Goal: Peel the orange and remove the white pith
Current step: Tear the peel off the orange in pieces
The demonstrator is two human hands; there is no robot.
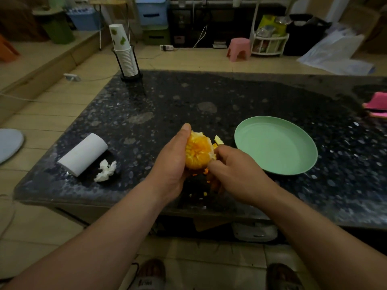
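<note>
The orange (pixel 198 150) is mostly peeled, its flesh and some white pith showing. My left hand (pixel 172 162) grips it from the left, thumb along its top. My right hand (pixel 234 170) is curled against the orange's right side, fingers pinching at the peel there. A pale strip of peel (pixel 218 140) sticks up just above my right hand. Small bits of orange peel (pixel 206 181) lie on the dark table below the fruit, partly hidden by my hands.
A light green plate (pixel 276 160) sits right of my hands on the dark speckled table (pixel 167 97). A tissue roll (pixel 83 154) and a crumpled tissue (pixel 105 170) lie left. A paper cup stack (pixel 125 53) stands at the far left corner; a pink object (pixel 376 106) at the right edge.
</note>
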